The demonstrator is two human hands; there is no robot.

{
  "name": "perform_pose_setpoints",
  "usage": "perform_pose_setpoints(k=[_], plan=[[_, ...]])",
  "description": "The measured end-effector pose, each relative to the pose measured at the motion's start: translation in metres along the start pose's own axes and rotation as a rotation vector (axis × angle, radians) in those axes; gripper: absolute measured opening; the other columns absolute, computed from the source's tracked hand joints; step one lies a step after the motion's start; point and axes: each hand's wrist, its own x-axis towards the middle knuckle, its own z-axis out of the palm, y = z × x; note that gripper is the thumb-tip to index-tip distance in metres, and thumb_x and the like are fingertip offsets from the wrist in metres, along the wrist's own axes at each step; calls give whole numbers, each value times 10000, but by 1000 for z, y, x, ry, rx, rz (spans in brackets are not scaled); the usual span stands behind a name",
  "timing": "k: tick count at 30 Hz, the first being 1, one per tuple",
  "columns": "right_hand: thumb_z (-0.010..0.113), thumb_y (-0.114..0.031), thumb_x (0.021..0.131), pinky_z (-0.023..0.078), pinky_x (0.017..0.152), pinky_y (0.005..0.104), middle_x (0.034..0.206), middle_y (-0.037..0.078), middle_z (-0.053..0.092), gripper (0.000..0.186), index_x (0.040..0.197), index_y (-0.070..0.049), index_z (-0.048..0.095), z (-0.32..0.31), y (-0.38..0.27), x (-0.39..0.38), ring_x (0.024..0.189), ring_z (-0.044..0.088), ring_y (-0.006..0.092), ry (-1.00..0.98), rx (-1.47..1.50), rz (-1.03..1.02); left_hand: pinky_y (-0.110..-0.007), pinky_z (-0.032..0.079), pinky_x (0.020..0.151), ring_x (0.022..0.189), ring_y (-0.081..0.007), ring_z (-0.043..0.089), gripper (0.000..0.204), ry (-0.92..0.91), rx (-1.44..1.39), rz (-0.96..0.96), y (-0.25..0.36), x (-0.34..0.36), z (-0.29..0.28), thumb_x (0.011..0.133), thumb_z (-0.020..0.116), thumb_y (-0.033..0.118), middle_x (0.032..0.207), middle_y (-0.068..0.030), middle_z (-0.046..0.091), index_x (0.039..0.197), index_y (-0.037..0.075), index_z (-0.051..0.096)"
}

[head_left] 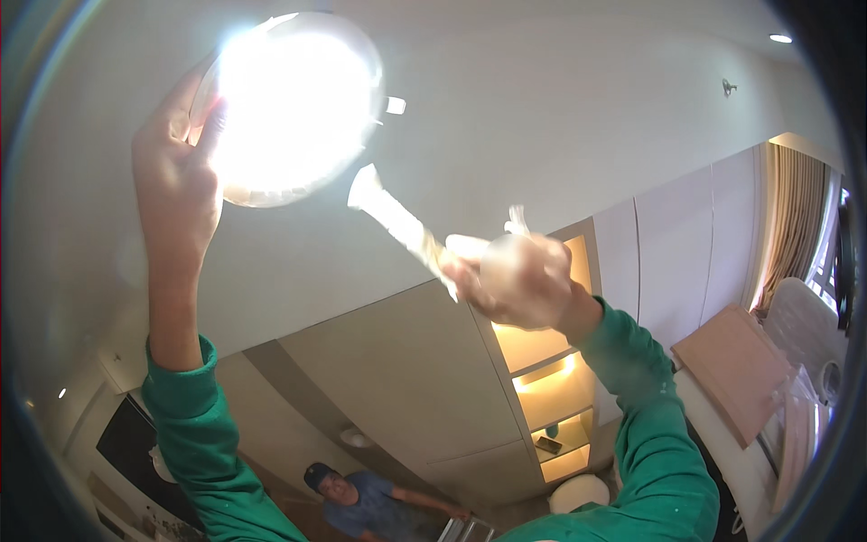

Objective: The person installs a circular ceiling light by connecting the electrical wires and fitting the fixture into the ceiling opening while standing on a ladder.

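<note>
My left hand [173, 172] is raised with its fingers curled around the rim of a round, brightly lit light fixture [293, 108] at the ceiling [506, 72]. My right hand [528, 280], smeared by motion, is lifted below and right of the fixture with fingers closed on a long pale strip-like item [397, 217]; what that is I cannot make out. Its upper end reaches close to the fixture's lower edge, and a smaller pale piece sticks up from the same hand. A small white tab [394, 105] shows at the fixture's right side.
A person [357, 497] in cap and blue shirt stands below beside a metal ladder [465, 528]. Pale wall cabinets [673, 244] and lit shelves [551, 397] fill the middle and right. Leaning boards [727, 370] and a curtain [795, 217] stand at right; a downlight [779, 39] is overhead.
</note>
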Motion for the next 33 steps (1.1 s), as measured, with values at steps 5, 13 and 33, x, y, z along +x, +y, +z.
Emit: perform_pose_setpoints(k=[5, 13, 33], plan=[[705, -212, 762, 414, 447, 238, 1069, 91, 715, 190, 888, -77, 751, -35, -15, 5, 519, 508, 95, 47, 274, 127, -391, 456, 1100, 1154, -231, 643, 409, 3, 37, -118, 8, -4, -8, 1013, 574, 92, 1273, -151, 677, 1411, -1, 570], [705, -12, 945, 464, 452, 228, 715, 61, 660, 159, 825, -22, 602, -16, 6, 8, 577, 621, 68, 132, 872, 828, -349, 471, 1044, 1148, -205, 629, 454, -36, -128, -127, 17, -6, -1, 1006, 590, 77, 1260, -135, 676, 1445, -18, 529], [656, -510, 968, 433, 430, 262, 602, -59, 377, 468, 959, -42, 636, -11, 42, 126, 458, 318, 33, 82, 1245, 1455, -330, 536, 701, 775, -215, 609, 725, -63, 314, 261, 71, -28, 49, 842, 699, -90, 869, -108, 668, 1512, 53, 461]])
